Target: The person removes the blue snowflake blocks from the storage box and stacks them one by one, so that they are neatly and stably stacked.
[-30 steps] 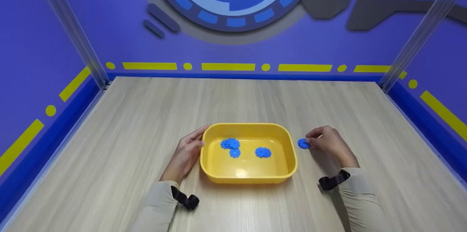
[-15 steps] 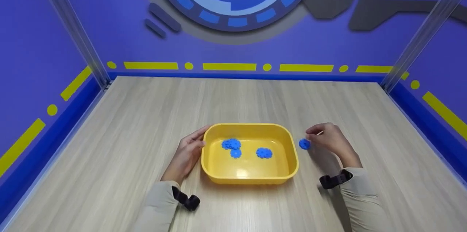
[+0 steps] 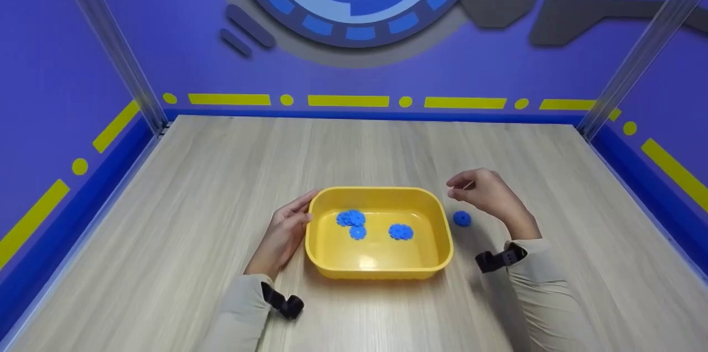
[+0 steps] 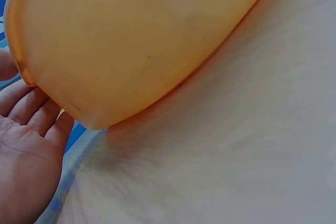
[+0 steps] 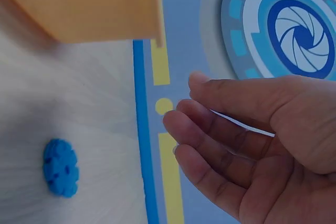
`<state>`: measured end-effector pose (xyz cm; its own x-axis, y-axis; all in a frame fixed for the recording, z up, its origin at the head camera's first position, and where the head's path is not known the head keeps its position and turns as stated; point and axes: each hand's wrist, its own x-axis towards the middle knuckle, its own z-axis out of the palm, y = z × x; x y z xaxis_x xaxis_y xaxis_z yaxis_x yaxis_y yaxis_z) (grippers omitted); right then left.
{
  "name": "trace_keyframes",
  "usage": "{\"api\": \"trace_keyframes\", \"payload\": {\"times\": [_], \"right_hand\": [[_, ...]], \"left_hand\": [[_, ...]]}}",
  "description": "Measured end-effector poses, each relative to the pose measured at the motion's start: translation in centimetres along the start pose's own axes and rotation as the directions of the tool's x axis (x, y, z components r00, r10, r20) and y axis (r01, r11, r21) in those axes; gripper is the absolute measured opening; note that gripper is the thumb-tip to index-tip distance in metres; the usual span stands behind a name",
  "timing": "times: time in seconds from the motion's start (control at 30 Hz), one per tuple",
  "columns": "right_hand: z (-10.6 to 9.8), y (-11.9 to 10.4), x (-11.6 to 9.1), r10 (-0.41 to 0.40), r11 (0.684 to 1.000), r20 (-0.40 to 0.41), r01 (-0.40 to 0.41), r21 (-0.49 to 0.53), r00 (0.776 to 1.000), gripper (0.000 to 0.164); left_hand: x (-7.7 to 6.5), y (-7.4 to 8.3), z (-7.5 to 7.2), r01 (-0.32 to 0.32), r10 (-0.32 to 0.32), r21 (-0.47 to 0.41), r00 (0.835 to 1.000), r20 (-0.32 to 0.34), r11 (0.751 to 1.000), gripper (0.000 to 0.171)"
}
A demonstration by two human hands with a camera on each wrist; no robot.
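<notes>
A yellow plastic tub (image 3: 379,272) stands on the table, and my left hand (image 3: 283,236) holds it by the left side. In the left wrist view the thumb is at the rim and the other fingers lie along the outer wall (image 4: 126,51). Blue notched plastic discs lie inside the tub, in a left cluster (image 3: 350,218) and a right cluster (image 3: 401,231). My right hand (image 3: 489,197) hovers above the table near the tub's far right corner, fingers loosely bent, nothing between them. Below it, blue notched discs (image 5: 61,168), apparently stacked, lie on the table beside the tub.
The pale wood table (image 3: 232,175) extends around the tub. Purple-blue printed panels (image 3: 354,78) enclose its back and sides. Metal posts (image 3: 110,36) stand at the back corners. Each wrist carries a black camera strap (image 3: 500,258).
My right hand has let go of the blue discs on the table. It has risen and moved away and slightly left. My left hand and the tub hold their place.
</notes>
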<state>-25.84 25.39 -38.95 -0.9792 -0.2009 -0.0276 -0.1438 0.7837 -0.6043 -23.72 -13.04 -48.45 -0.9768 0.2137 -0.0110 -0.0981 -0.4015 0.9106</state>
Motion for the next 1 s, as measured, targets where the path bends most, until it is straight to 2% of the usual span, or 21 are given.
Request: {"api": "trace_keyframes", "payload": {"times": [0.2, 0.43, 0.67, 1.0], "right_hand": [[0.2, -2.0, 0.7, -0.073, 0.995, 0.056, 0.077, -0.058, 0.996, 0.024], [0.9, -5.0, 1.3, -0.071, 0.992, 0.156, 0.085, -0.089, 0.985, 0.027], [2.3, -7.4, 2.1, -0.153, 0.974, 0.235, 0.187, -0.131, 0.96, 0.027], [4.2, -9.2, 3.4, -0.179, 0.969, 0.331, 0.225, -0.103, 0.926, 0.029]], "left_hand": [[0.0, 0.0, 0.1, -0.009, 0.009, -0.004, 1.0, -0.006, 1.0, 0.06], [0.0, 0.0, 0.0, -0.011, 0.011, -0.008, 1.0, -0.009, 1.0, 0.06], [0.0, 0.0, 0.0, -0.003, 0.003, 0.015, 1.0, -0.008, 1.0, 0.059], [0.0, 0.0, 0.0, -0.004, 0.004, 0.015, 1.0, -0.014, 1.0, 0.059]]}}
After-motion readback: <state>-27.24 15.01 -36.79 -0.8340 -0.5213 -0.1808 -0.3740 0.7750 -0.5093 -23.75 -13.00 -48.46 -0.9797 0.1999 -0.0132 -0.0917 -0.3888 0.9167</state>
